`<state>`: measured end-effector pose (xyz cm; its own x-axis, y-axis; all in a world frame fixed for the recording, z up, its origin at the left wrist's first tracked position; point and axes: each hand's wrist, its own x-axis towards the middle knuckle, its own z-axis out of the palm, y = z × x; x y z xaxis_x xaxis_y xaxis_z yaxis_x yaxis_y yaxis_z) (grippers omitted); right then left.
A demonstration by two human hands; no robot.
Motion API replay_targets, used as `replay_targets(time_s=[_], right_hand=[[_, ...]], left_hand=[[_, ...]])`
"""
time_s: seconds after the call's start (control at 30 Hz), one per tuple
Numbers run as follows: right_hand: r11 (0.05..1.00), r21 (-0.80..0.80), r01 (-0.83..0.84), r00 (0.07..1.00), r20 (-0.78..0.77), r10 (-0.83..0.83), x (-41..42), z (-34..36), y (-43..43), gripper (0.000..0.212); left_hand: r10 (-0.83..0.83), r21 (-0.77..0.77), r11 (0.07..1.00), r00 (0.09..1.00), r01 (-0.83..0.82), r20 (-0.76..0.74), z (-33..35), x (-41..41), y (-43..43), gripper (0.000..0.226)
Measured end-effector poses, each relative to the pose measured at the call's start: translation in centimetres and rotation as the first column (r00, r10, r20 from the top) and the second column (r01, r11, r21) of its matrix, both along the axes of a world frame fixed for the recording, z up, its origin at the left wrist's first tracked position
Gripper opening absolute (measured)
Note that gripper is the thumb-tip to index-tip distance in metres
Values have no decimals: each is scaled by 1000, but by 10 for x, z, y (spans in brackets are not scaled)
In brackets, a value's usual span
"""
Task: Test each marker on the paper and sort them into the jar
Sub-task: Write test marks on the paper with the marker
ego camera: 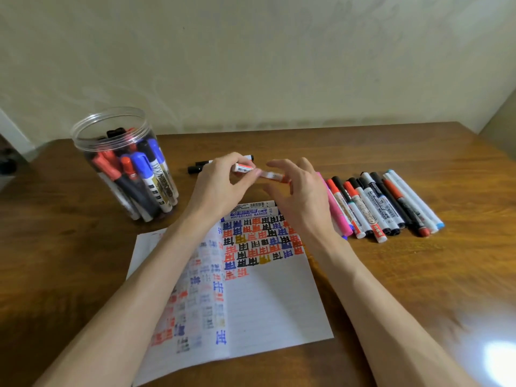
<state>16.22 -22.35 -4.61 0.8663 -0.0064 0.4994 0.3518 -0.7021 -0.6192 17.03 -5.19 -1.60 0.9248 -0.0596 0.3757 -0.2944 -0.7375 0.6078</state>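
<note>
Far to the left of the grips, a clear jar (122, 163) stands upright on the wooden counter (69, 247), near its back edge, packed with red, blue and black markers too crowded to count. Bare wood lies open between the jar and the left hand (220, 182). That hand pinches a red-and-white marker (259, 171) in its fingertips, held level above the counter. Beyond it two black-capped markers (198, 166) lie flat. Below both grips, two whiteboard markers (251, 212) rest at the top edge of the paper (273, 303), which is covered with red, blue, black and yellow test marks; its lower right part is blank. The right hand (296, 196) hovers just beside the marker's right end, fingers spread and grasping nothing that I can see. Right of that grip a row of roughly a dozen markers (382, 205) lies side by side, touching, well short of the counter's right edge.
</note>
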Motion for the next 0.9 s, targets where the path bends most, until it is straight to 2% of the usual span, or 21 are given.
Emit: replay_targets(time_s=[0.1, 0.13, 0.17, 0.2, 0.27, 0.33, 0.43, 0.5, 0.6, 0.7, 0.8, 0.9], right_hand=[[999, -6, -37, 992, 118, 38, -3, 4, 4, 24], [998, 21, -60, 989, 137, 56, -4, 6, 6, 20], [991, 87, -100, 988, 126, 89, -6, 9, 8, 16], [968, 199, -150, 987, 78, 137, -9, 12, 10, 14], [858, 469, -208, 965, -43, 258, -14, 20, 14, 15], [786, 578, -219, 935, -108, 339, -19, 25, 16, 18], [771, 577, -269, 897, -141, 419, -23, 23, 20, 27], [757, 589, -283, 879, -157, 450, -24, 20, 23, 31], [748, 592, -300, 860, -171, 481, -24, 18, 26, 33], [734, 599, -320, 842, -175, 510, -24, 19, 25, 33], [725, 595, -346, 831, -164, 531, -22, 20, 23, 33], [712, 583, -392, 808, -151, 569, -22, 21, 22, 33]], left_hand=[[-74, -243, 968, 997, 67, -19, 9, -19, 7, 28], [-121, -324, 941, 992, 99, -48, 10, -25, 10, 34], [-158, -343, 932, 984, 122, -79, 10, -32, 14, 43], [-171, -291, 947, 980, 136, -99, 8, -38, 17, 51], [-156, -100, 984, 982, 145, -105, 2, -48, 21, 54], [-110, -27, 994, 990, 108, -83, -2, -55, 22, 48], [-98, -71, 993, 994, 94, -50, -4, -61, 21, 63], [-104, -68, 992, 994, 103, -23, -7, -63, 24, 57], [-88, 42, 995, 996, 87, 11, -11, -65, 29, 48], [-86, 68, 994, 996, 86, 2, -10, -66, 29, 35], [-109, -16, 994, 993, 109, -46, -7, -66, 31, 31], [-186, -175, 972, 969, 158, -163, -3, -65, 34, 37]])
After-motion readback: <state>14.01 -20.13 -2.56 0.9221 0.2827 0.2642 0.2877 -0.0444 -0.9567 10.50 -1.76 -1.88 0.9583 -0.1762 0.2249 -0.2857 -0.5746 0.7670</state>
